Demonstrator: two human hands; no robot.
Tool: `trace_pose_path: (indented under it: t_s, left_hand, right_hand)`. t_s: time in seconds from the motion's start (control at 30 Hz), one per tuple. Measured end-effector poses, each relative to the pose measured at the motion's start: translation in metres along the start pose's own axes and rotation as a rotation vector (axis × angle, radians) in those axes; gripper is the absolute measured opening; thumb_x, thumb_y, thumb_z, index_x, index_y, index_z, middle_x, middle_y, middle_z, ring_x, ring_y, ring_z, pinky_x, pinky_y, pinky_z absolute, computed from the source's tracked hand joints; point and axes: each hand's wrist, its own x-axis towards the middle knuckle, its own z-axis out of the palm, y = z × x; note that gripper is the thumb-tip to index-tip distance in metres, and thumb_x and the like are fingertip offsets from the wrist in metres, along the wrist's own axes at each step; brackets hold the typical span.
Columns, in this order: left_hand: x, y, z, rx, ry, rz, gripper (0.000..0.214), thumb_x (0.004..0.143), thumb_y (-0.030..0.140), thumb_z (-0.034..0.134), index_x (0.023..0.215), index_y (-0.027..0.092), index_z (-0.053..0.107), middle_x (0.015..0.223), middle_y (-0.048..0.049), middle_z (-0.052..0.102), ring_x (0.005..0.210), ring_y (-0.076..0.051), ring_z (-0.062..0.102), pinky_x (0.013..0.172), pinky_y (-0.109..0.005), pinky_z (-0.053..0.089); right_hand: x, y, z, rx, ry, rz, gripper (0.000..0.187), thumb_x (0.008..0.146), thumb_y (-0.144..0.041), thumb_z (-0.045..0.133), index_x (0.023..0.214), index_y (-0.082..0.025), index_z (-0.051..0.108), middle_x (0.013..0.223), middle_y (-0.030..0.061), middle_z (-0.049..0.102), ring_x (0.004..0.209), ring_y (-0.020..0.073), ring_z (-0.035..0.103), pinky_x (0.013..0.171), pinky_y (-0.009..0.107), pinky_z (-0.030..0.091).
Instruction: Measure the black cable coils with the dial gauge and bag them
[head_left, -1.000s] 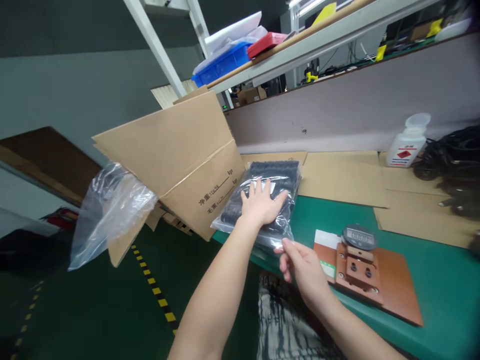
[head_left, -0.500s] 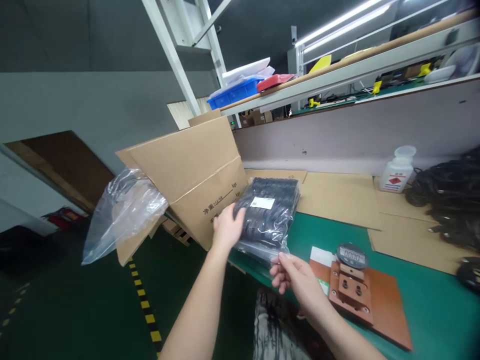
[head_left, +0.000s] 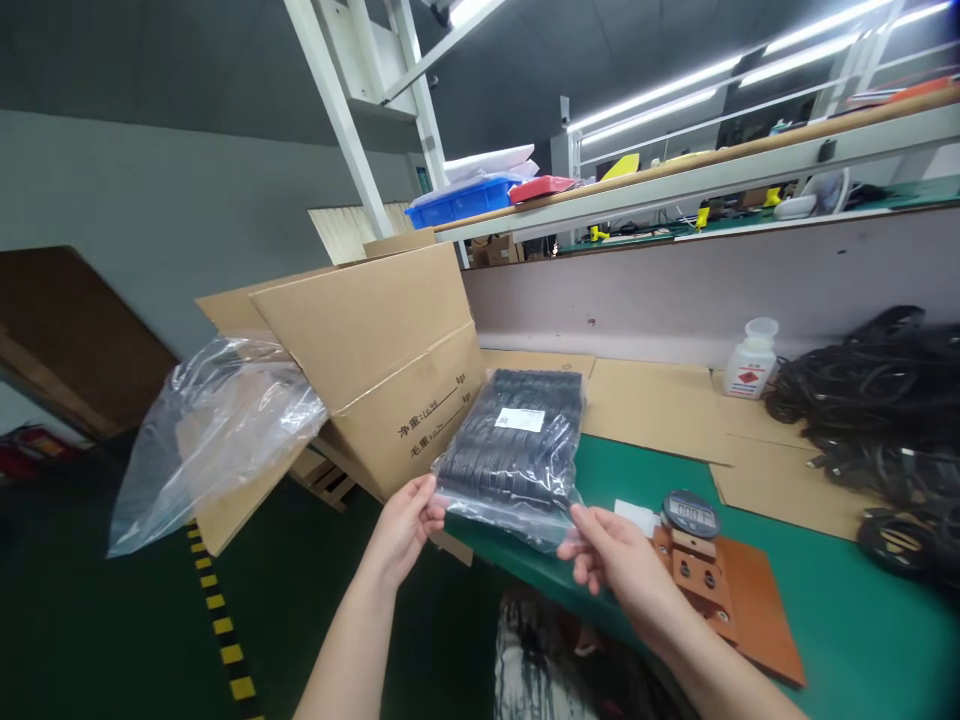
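A clear plastic bag [head_left: 517, 450] packed with black coiled items lies at the edge of the green table, a white label [head_left: 520, 419] on its upper side. Its near end is a flat strip of empty plastic. My left hand [head_left: 409, 522] pinches the left corner of that strip between thumb and fingers. At the opposite corner my right hand [head_left: 606, 545] pinches the plastic the same way. The strip is stretched between both hands. Just left of the bag stands a large cardboard box [head_left: 390, 360] with open flaps and printed characters.
A digital gauge [head_left: 691, 513] on a brown block fixture [head_left: 705, 590] sits right of my right hand. Behind are flat cardboard sheets [head_left: 652, 400], a white bottle [head_left: 751, 360] and a heap of black cables [head_left: 862, 400]. Clear plastic [head_left: 225, 430] hangs from the box. A shelf [head_left: 675, 165] runs above.
My left hand has moved from the bag's left side down to its near left corner and now pinches it. The near strip is pulled wider. The camera view has shifted slightly right.
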Motion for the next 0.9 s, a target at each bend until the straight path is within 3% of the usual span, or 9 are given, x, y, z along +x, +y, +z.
trace_pose_path:
  t_s: [0.1, 0.23, 0.37, 0.47, 0.57, 0.7, 0.8, 0.9]
  left_hand:
    - [-0.008, -0.008, -0.01, -0.044, -0.052, -0.039, 0.023, 0.093, 0.024, 0.066, 0.115, 0.02, 0.062, 0.069, 0.0005, 0.069, 0.052, -0.009, 0.064, 0.05, -0.016, 0.057]
    - [-0.002, -0.01, -0.02, -0.039, -0.113, -0.144, 0.035, 0.09, 0.044, 0.068, 0.112, 0.017, 0.064, 0.067, -0.0049, 0.071, 0.051, -0.014, 0.066, 0.046, -0.021, 0.056]
    - [0.02, 0.0, -0.011, -0.031, -0.201, -0.214, 0.045, 0.083, 0.056, 0.07, 0.099, 0.014, 0.07, 0.079, -0.0124, 0.075, 0.06, -0.021, 0.072, 0.049, -0.027, 0.059]
    - [0.037, 0.008, 0.002, -0.036, -0.282, -0.238, 0.042, 0.077, 0.051, 0.078, 0.096, 0.014, 0.073, 0.089, -0.0143, 0.077, 0.069, -0.025, 0.074, 0.057, -0.034, 0.063]
    - [0.041, 0.011, 0.008, -0.047, -0.318, -0.271, 0.039, 0.073, 0.043, 0.084, 0.093, 0.011, 0.074, 0.087, -0.0142, 0.078, 0.071, -0.026, 0.074, 0.061, -0.034, 0.063]
    - [0.016, 0.006, 0.001, -0.118, -0.342, -0.321, 0.035, 0.077, 0.04, 0.081, 0.095, 0.011, 0.074, 0.084, -0.0097, 0.078, 0.067, -0.021, 0.072, 0.061, -0.031, 0.061]
    - [-0.013, -0.005, -0.004, -0.203, -0.357, -0.394, 0.026, 0.076, 0.033, 0.081, 0.091, 0.013, 0.074, 0.081, -0.007, 0.077, 0.066, -0.02, 0.071, 0.061, -0.032, 0.061]
    - [-0.026, -0.022, -0.002, -0.282, -0.378, -0.511, 0.023, 0.077, 0.028, 0.077, 0.092, 0.01, 0.075, 0.081, -0.0092, 0.077, 0.066, -0.019, 0.071, 0.065, -0.031, 0.06]
  right_hand:
    - [-0.003, -0.001, -0.007, -0.02, 0.05, 0.06, 0.041, 0.068, -0.052, 0.085, 0.072, -0.017, 0.064, 0.069, 0.0059, 0.074, 0.056, 0.0175, 0.069, 0.043, 0.022, 0.052]
    - [0.001, -0.016, -0.004, -0.044, 0.094, 0.122, 0.04, 0.071, -0.049, 0.085, 0.096, -0.021, 0.072, 0.095, 0.0054, 0.077, 0.083, 0.0207, 0.074, 0.066, 0.026, 0.061]
    - [0.016, -0.036, 0.013, -0.07, 0.062, 0.198, 0.032, 0.076, -0.046, 0.082, 0.09, -0.019, 0.074, 0.101, 0.008, 0.078, 0.082, 0.0224, 0.074, 0.064, 0.026, 0.06]
    - [0.03, -0.046, 0.026, -0.089, 0.039, 0.256, 0.026, 0.082, -0.041, 0.076, 0.087, -0.016, 0.074, 0.096, 0.0109, 0.079, 0.076, 0.0229, 0.075, 0.06, 0.027, 0.059]
    - [0.036, -0.053, 0.034, -0.107, 0.013, 0.318, 0.023, 0.085, -0.035, 0.073, 0.09, -0.012, 0.075, 0.089, 0.0133, 0.079, 0.07, 0.0242, 0.075, 0.062, 0.03, 0.061]
    - [0.017, -0.065, 0.038, -0.144, -0.041, 0.412, 0.032, 0.08, -0.03, 0.079, 0.102, -0.007, 0.073, 0.09, 0.0154, 0.08, 0.075, 0.0293, 0.077, 0.066, 0.035, 0.062]
    - [-0.003, -0.068, 0.031, -0.145, -0.024, 0.637, 0.046, 0.079, -0.04, 0.079, 0.112, -0.009, 0.069, 0.09, 0.0141, 0.08, 0.084, 0.0354, 0.077, 0.074, 0.043, 0.063]
    - [-0.001, -0.067, 0.015, -0.215, -0.06, 0.675, 0.041, 0.077, -0.043, 0.077, 0.101, -0.01, 0.072, 0.088, 0.0133, 0.081, 0.089, 0.0357, 0.076, 0.083, 0.042, 0.063]
